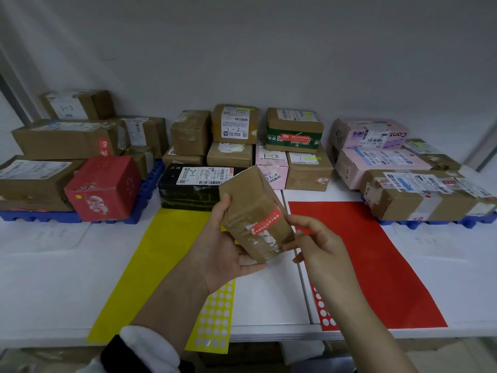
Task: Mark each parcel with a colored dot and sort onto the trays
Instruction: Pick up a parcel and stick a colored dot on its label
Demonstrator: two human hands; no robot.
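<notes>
Floor: What have you got hold of?

Remote: My left hand (228, 254) grips the brown parcel (252, 211) at its near end, with the palm underneath, the thumb up along the left face and the fingers curled behind. I hold it tilted and clear of the bench (40, 278), over the middle, between the yellow sheet (150, 265) and the red sheet (363, 251). A red tape strip (266, 220) crosses the face turned towards me.

Floor: And the other hand?

Remote: My right hand (322, 246) sits just beside the parcel's lower right corner, fingers loosely curled, thumb tip at that corner. I cannot tell from here whether it pinches anything.

Floor: What else is on the bench?

Remote: At the near edge, the yellow dot sheet (215, 319) shows beside my left wrist and the red dot sheet (324, 314) beside my right forearm, both with rows of white circles. The left blue tray (145, 195) at the back left corner carries brown boxes and a red box (102, 189) with a yellow dot (78, 196) on its front. The right blue tray (473, 220) at the back right corner carries pink and brown parcels. Between the trays, along the back edge, a stack stands on the bench itself. A black parcel (188, 189) is at its front, with brown and pink ones behind.
</notes>
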